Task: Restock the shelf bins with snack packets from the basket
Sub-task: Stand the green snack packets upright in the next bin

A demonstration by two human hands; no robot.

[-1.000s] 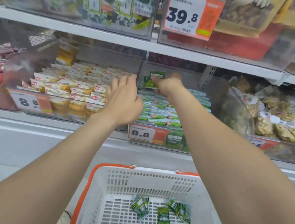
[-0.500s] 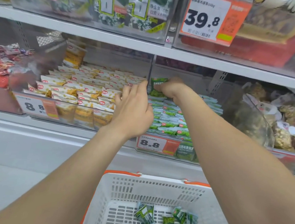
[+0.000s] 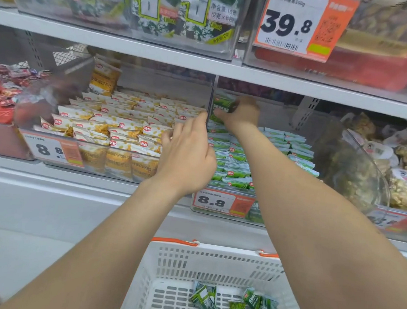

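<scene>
My right hand point(image 3: 241, 113) reaches deep into the clear bin point(image 3: 220, 205) of green snack packets and pinches one green packet point(image 3: 222, 105) upright at the bin's back left corner. My left hand point(image 3: 188, 153) hovers at the divider between the yellow and green bins, fingers straight and spread, holding nothing. Rows of green packets point(image 3: 236, 161) fill the bin under my right forearm. Below, the white basket point(image 3: 213, 260) with orange handles holds several loose green packets point(image 3: 235, 305).
A bin of yellow packets point(image 3: 116, 133) sits left of the green one, red sweets point(image 3: 3, 89) further left, and a bin of brown wrapped snacks point(image 3: 391, 169) on the right. The upper shelf carries seaweed packs point(image 3: 170, 8) and a 39.8 price tag point(image 3: 295, 22).
Both hands have pushed further back into the shelf. My right hand has carried the green packet toward the bin's back left corner; the view has shifted closer.
</scene>
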